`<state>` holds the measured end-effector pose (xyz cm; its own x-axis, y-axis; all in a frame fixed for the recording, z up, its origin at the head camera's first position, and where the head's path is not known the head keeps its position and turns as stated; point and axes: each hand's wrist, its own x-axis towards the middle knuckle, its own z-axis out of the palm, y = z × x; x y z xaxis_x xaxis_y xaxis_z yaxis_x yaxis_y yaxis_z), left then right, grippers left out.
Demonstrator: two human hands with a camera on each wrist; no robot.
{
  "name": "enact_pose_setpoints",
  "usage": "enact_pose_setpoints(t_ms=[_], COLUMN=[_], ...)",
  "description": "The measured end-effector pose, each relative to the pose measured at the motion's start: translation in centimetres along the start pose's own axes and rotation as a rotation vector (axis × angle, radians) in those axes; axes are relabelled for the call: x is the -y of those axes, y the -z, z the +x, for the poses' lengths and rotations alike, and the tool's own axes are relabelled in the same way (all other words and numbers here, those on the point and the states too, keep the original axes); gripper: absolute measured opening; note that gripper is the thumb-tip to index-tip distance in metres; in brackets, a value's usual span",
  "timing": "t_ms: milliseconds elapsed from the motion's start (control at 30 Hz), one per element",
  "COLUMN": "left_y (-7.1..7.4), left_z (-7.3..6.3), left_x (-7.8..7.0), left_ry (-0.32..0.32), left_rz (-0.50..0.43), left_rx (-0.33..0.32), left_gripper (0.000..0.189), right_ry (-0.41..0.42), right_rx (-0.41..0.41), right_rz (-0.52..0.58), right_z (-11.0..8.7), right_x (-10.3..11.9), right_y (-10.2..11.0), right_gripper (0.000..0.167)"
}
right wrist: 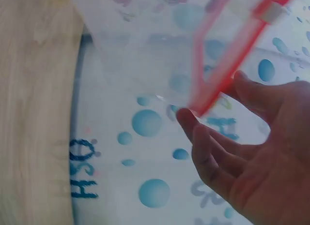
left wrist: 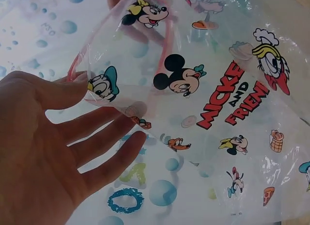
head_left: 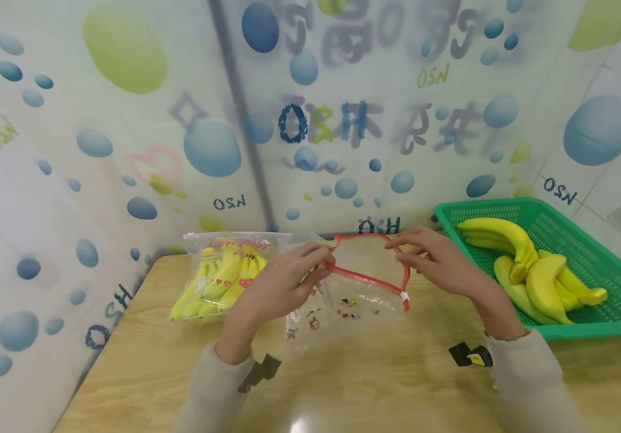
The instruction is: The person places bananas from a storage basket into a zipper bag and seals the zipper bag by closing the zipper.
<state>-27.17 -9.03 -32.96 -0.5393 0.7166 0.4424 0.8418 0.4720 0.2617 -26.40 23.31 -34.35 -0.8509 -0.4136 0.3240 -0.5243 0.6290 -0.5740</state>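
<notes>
A clear zip bag [head_left: 351,297] with a red zip edge stands with its mouth spread above the table. Cartoon figures and red lettering are printed on the plastic [left wrist: 232,106]. My left hand [head_left: 283,282] pinches the rim on the left, its thumb on one side and its fingers spread along the other. On the right, my right hand [head_left: 435,258] holds the red edge between thumb and index finger; the other fingers are bent and away from the plastic. A white slider [head_left: 404,296] sits at the near right end of the zip. No contents show in this bag.
Left of my hands, another clear zip bag [head_left: 197,242] holds several bananas [head_left: 229,276] and lies on the wooden table [head_left: 142,361]. A green basket [head_left: 597,329] with more bananas [head_left: 546,279] stands at right. A patterned wall [head_left: 321,174] rises behind the table.
</notes>
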Motion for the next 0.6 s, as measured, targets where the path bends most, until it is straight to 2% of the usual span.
enact_pose_setpoints(t_ms=[67,100,200,333,467,533,600], left_y=[-0.2,-0.2,-0.3,-0.3,-0.3,-0.3,-0.4], left_z=[0.0,0.0,0.0,-0.1,-0.1,-0.1,0.0], left_x=[0.2,0.2,0.5,1.0,1.2,1.2,1.3], left_ry=[0.013,0.023,0.041,0.052,0.066,0.068,0.061], left_rz=[0.010,0.012,0.019,0.027,0.029,0.025,0.019], left_rx=[-0.005,-0.006,-0.011,-0.018,-0.033,-0.042,-0.052], left_gripper=[0.010,0.011,0.014,0.016,0.017,0.017,0.018], right_ry=[-0.002,-0.015,-0.066,-0.158,-0.241,-0.288,-0.370], right_rx=[-0.071,-0.079,-0.040,0.117,0.291,0.391,0.506], right_rz=[-0.065,-0.096,-0.237,-0.408,-0.526,-0.563,-0.540], right_z=[-0.8,-1.1,-1.8,-2.2,-2.5,-2.9,-3.2], right_x=[0.2,0.2,-0.4,-2.9,-6.1,-7.5,-8.6], right_y=[1.3,2.0,4.4,7.4,9.9,11.0,11.8], right_gripper=[0.026,0.026,0.028,0.029,0.031,0.034,0.038])
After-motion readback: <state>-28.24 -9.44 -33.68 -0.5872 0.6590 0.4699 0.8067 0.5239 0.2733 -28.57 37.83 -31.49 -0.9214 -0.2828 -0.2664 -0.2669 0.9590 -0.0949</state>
